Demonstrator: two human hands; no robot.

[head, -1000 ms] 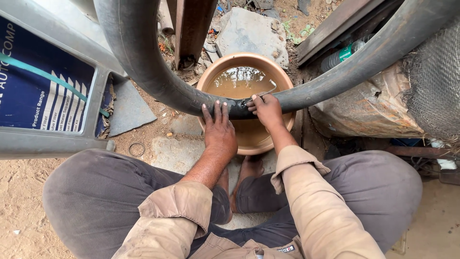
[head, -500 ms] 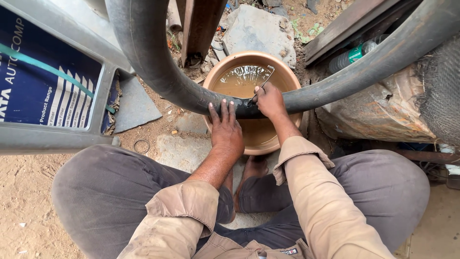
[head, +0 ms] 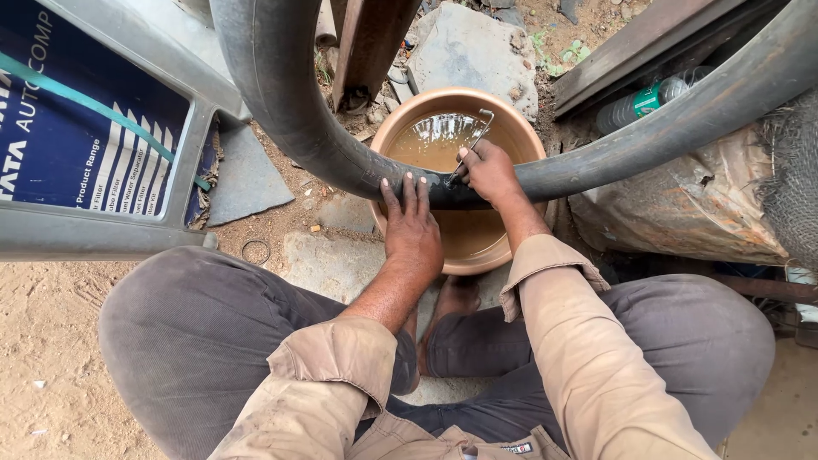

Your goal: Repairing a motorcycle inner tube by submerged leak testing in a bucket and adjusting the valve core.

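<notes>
Dirt floor (head: 51, 341), basin (head: 503, 255) at 12 o'clock. Left hand (head: 413, 226) flat on rubber tube (head: 281, 94); right hand (head: 487, 170) pinching metal tool (head: 477, 132). Tube likely flexible, wet-slick; best clasped around.

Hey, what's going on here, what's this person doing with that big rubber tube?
A squatting person holds a black inner tube across a tan basin of murky water. The left hand presses flat on the tube's lowest part, over the basin. The right hand grips the tube beside it, at a thin metal tool.
</notes>
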